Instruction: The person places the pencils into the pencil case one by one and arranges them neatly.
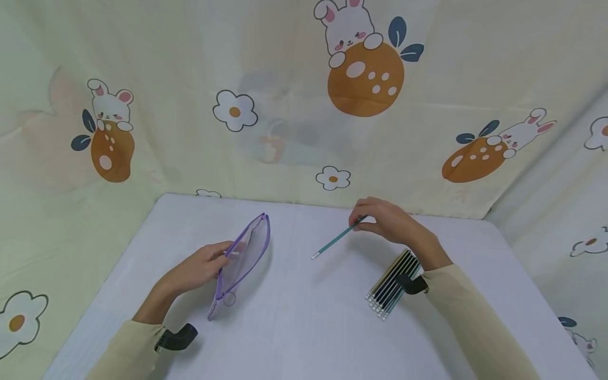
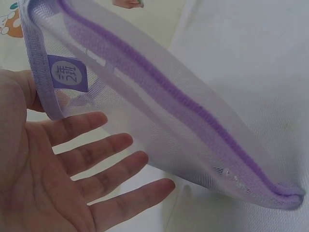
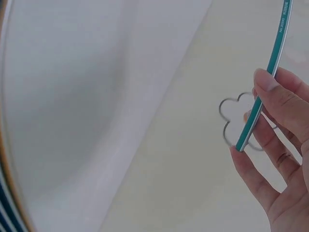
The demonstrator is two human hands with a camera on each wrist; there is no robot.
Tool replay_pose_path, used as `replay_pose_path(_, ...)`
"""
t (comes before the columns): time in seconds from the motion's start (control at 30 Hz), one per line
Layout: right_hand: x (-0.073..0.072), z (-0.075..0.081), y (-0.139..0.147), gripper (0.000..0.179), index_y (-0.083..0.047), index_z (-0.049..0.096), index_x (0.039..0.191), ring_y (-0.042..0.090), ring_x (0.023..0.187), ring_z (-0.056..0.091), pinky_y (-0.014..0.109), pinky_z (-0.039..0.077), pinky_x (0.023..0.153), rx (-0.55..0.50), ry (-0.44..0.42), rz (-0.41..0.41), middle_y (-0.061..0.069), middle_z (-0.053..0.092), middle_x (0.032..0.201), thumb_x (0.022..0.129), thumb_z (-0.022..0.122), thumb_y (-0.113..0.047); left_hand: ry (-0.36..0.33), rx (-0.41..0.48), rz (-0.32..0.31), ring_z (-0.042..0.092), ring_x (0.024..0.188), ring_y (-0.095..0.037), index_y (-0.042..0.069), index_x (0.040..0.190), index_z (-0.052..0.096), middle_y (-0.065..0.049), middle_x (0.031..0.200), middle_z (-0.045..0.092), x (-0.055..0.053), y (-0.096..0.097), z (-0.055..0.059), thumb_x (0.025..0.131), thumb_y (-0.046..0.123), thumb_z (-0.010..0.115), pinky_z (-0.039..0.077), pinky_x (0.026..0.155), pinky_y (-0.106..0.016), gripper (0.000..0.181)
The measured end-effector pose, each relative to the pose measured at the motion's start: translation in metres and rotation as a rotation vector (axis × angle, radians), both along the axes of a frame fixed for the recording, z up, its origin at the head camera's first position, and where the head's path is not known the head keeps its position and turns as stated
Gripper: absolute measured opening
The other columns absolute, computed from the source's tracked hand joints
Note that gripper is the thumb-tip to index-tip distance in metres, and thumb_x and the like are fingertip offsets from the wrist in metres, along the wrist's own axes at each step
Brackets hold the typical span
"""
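Note:
My left hand (image 1: 196, 270) holds a see-through mesh zip pouch (image 1: 248, 254) with purple edging by its near side. In the left wrist view the purple zip edge (image 2: 186, 102) runs diagonally and the pouch's mouth gapes; the fingers (image 2: 96, 152) stretch out below it, while the thumb is partly hidden at the labelled edge. Between thumb and fingertips, my right hand (image 1: 391, 221) pinches a teal pencil (image 1: 334, 241) near one end. It slants above the table, its white-tipped end down toward the pouch.
A row of several dark and green pencils (image 1: 390, 282) lies on the white table (image 1: 294, 327), under the right wrist. A patterned cloth (image 1: 285, 158) with rabbits and flowers hangs behind the table and along its sides. Each wrist bears a black device (image 1: 178, 336).

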State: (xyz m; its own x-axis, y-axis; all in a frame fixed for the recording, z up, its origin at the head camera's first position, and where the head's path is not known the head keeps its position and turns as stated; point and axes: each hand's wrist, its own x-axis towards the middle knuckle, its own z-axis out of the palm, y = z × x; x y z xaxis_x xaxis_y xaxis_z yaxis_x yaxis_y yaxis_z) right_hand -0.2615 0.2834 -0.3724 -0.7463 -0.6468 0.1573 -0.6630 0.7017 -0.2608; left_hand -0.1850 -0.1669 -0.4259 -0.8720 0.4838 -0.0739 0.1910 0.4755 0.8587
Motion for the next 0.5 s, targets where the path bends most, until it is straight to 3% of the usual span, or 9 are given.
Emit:
replay_pose_path(0.1, 0.000, 0.004, -0.009, 0.019, -0.026, 0.074, 0.099, 0.009, 0.098, 0.057, 0.034, 0.054, 0.087, -0.003, 0.014, 0.028, -0.015, 0.065, 0.100, 0.085, 0.081, -0.015, 0.006, 0.003, -0.003, 0.052, 0.109, -0.032, 0.002, 0.147, 0.052, -0.023, 0.144, 0.054, 0.000, 0.000, -0.001, 0.104, 0.011, 0.042, 0.049, 0.074, -0.038, 0.045)
replay_pose_path(0.23, 0.000, 0.008, -0.021, 0.018, -0.025, 0.074, 0.099, 0.009, 0.098, 0.057, 0.035, 0.053, 0.086, -0.011, 0.026, 0.068, -0.016, 0.065, 0.100, 0.086, 0.081, -0.016, 0.007, 0.003, -0.005, 0.051, 0.111, -0.033, 0.002, 0.147, 0.052, -0.023, 0.146, 0.053, -0.001, 0.001, -0.001, 0.104, 0.011, 0.042, 0.050, 0.075, -0.038, 0.045)
replay_pose_path(0.4, 0.001, 0.014, -0.033, 0.018, -0.026, 0.074, 0.099, 0.008, 0.099, 0.057, 0.033, 0.053, 0.086, -0.025, 0.043, 0.093, -0.017, 0.064, 0.100, 0.086, 0.081, -0.016, -0.008, 0.000, 0.000, 0.052, 0.104, -0.031, 0.002, 0.147, 0.052, -0.021, 0.123, 0.059, -0.001, 0.000, 0.000, 0.104, 0.011, 0.042, 0.050, 0.075, -0.038, 0.045)
replay_pose_path(0.47, 0.001, 0.016, -0.038, 0.017, -0.026, 0.074, 0.099, 0.007, 0.099, 0.057, 0.031, 0.053, 0.085, -0.030, 0.053, 0.106, -0.017, 0.064, 0.100, 0.085, 0.081, -0.017, -0.007, -0.003, 0.003, 0.052, 0.104, -0.031, 0.002, 0.147, 0.052, -0.020, 0.121, 0.059, -0.001, 0.000, 0.000, 0.104, 0.011, 0.042, 0.050, 0.075, -0.038, 0.045)
replay_pose_path(0.5, 0.001, 0.017, -0.041, 0.017, -0.025, 0.075, 0.099, 0.008, 0.099, 0.057, 0.031, 0.053, 0.085, -0.033, 0.058, 0.112, -0.016, 0.064, 0.100, 0.085, 0.081, -0.016, -0.001, -0.006, 0.002, 0.053, 0.105, -0.031, 0.002, 0.147, 0.052, -0.020, 0.127, 0.059, 0.000, 0.000, 0.000, 0.104, 0.011, 0.042, 0.050, 0.076, -0.038, 0.045)
